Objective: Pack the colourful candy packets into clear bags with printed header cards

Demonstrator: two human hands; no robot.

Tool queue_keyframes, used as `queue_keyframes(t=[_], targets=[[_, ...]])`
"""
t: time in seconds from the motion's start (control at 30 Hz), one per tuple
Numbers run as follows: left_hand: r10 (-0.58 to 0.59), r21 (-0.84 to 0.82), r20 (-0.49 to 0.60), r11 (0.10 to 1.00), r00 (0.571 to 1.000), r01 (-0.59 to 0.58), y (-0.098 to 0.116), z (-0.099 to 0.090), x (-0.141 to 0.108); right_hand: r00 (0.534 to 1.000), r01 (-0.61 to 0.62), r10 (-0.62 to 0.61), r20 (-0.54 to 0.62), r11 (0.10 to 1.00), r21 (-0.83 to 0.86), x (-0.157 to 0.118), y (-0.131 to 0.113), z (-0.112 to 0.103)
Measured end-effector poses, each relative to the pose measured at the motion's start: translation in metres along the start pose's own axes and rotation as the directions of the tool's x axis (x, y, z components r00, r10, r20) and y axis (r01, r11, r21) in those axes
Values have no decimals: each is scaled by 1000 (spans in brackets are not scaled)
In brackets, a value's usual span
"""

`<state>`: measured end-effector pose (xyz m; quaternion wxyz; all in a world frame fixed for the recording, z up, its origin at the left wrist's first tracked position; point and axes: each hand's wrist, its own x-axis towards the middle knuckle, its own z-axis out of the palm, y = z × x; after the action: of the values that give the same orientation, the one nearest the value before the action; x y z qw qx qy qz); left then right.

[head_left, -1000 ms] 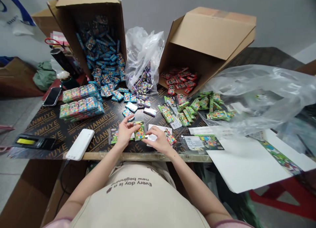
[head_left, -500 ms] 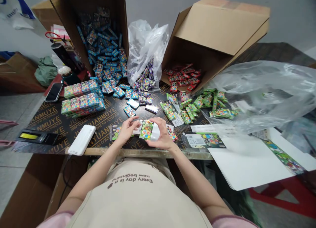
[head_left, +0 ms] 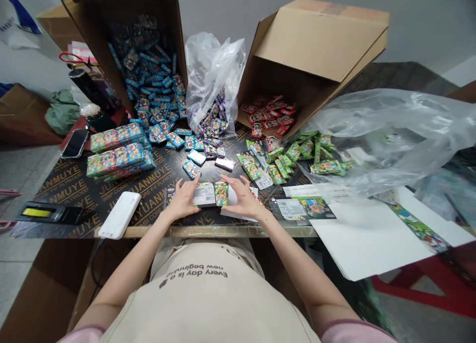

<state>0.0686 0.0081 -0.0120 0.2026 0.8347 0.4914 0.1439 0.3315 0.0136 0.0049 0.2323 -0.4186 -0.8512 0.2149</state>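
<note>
My left hand (head_left: 183,200) rests at the near edge of the table with thumb and fingers apart, beside a flat printed card (head_left: 204,194) with a pale label. My right hand (head_left: 243,200) is spread around the right side of a small green packet (head_left: 221,193), which stands against the card. Whether its fingertips touch the packet I cannot tell. A white sheet (head_left: 232,197) lies partly under the right hand. Just beyond the hands are a blue small box (head_left: 191,170) and two white-faced small boxes (head_left: 196,157), (head_left: 224,164).
Stacked wrapped packs (head_left: 119,159), a white power bank (head_left: 121,215) and a phone (head_left: 75,143) are at left. Behind stand cartons of blue boxes (head_left: 156,92) and red boxes (head_left: 273,115), with a plastic bag (head_left: 213,60) between. Green packets (head_left: 284,164) and white boards (head_left: 357,239) lie right.
The green packet was held up in my right hand and is now set down beside the card. Both hands have spread apart around the row; the view has shifted slightly.
</note>
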Motion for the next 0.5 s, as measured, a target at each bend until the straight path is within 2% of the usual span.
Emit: queue_keyframes(t=[0.1, 0.2, 0.27, 0.4, 0.5], targets=[[-22, -45, -17, 999, 1000, 21, 2, -4, -1, 997, 48, -51, 64, 997, 54, 6, 0, -12], [-75, -73, -58, 995, 995, 71, 4, -8, 1, 997, 59, -60, 40, 998, 23, 12, 0, -23], [-71, -88, -67, 994, 995, 65, 5, -12, 3, 997, 67, -67, 32, 998, 24, 16, -1, -28], [14, -115, -41, 993, 999, -18, 11, -18, 5, 984, 83, -100, 146, 990, 117, 23, -3, -36], [15, -174, -56, 984, 998, -25, 18, -22, 8, 970, 45, -97, 224, 973, 228, 28, -4, -37]])
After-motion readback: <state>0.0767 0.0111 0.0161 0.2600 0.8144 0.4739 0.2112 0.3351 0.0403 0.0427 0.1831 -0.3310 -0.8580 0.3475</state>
